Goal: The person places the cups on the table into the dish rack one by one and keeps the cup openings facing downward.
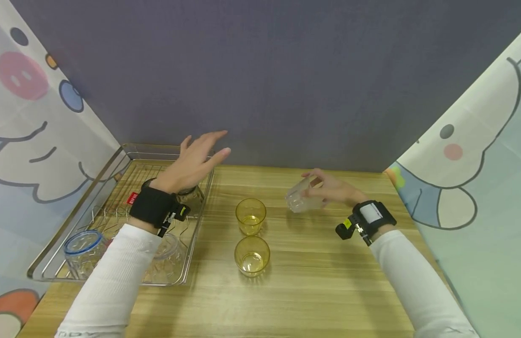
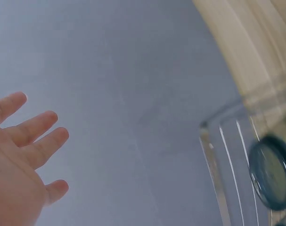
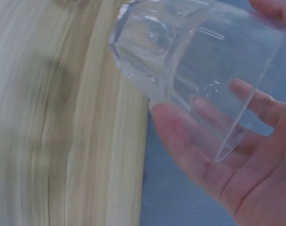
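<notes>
My right hand (image 1: 328,188) grips a clear glass (image 1: 297,197) above the table, its thumb and fingers around the side near the mouth. The glass leans with its faceted base pointing down and left; in the right wrist view it looks see-through, fingers showing behind it. My left hand (image 1: 190,164) hangs over the back of a wire rack (image 1: 80,205) with fingers spread, holding nothing. Beneath that wrist a dark glass (image 1: 192,199) is partly hidden. Two yellow glasses, a far one (image 1: 251,229) and a near one (image 1: 252,267), stand mouth up between the hands.
In the rack's front part are a blue-rimmed glass (image 1: 84,258) and a clear glass (image 1: 167,260), partly covered by my left sleeve. A red label (image 1: 132,198) shows on the rack. A grey panel (image 1: 260,84) rises behind the wooden table (image 1: 307,291), with cartoon-printed sheets at both sides.
</notes>
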A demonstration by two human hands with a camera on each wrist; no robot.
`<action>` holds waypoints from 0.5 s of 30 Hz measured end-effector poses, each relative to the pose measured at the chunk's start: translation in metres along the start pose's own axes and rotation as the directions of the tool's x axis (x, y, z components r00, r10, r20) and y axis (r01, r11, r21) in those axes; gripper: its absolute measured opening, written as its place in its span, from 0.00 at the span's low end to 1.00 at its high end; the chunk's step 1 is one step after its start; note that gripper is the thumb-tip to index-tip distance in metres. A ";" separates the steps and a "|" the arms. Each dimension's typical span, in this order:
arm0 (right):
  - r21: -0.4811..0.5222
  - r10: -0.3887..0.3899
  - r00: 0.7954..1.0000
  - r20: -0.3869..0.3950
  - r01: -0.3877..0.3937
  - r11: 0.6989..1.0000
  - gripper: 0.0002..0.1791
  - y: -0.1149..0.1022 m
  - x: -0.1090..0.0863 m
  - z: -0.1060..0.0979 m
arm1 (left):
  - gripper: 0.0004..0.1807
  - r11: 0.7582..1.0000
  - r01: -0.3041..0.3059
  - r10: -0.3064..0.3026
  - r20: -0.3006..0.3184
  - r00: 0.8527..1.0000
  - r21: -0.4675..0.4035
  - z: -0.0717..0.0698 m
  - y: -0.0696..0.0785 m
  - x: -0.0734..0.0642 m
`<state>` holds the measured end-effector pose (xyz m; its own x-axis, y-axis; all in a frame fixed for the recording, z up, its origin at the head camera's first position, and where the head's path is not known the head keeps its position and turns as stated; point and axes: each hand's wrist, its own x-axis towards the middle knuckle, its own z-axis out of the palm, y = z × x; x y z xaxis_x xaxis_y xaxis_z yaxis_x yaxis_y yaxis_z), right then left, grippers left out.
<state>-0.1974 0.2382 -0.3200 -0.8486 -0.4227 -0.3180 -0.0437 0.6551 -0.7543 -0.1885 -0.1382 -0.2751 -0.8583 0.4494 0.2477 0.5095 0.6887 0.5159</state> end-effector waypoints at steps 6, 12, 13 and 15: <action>0.149 -0.041 0.998 -0.049 0.048 0.988 0.36 -0.006 -0.001 -0.002 | 0.38 0.998 -0.057 0.056 -0.023 0.998 -0.024 0.008 0.019 0.014; 0.271 -0.072 0.995 -0.065 0.087 0.959 0.35 -0.011 -0.002 -0.001 | 0.37 0.997 -0.080 0.080 -0.023 0.997 -0.012 0.021 0.032 0.024; 0.286 -0.075 0.995 -0.068 0.091 0.954 0.35 -0.011 -0.002 -0.001 | 0.37 0.996 -0.085 0.084 -0.020 0.996 -0.006 0.023 0.035 0.026; 0.300 -0.080 0.994 -0.071 0.098 0.949 0.34 -0.013 -0.002 0.000 | 0.36 0.995 -0.094 0.095 -0.010 0.995 0.011 0.029 0.040 0.030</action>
<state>-0.1953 0.2308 -0.3096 -0.8778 -0.4280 -0.2152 0.0338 0.3927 -0.9190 -0.1920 -0.0804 -0.2709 -0.8069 0.5067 0.3038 0.5889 0.6494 0.4811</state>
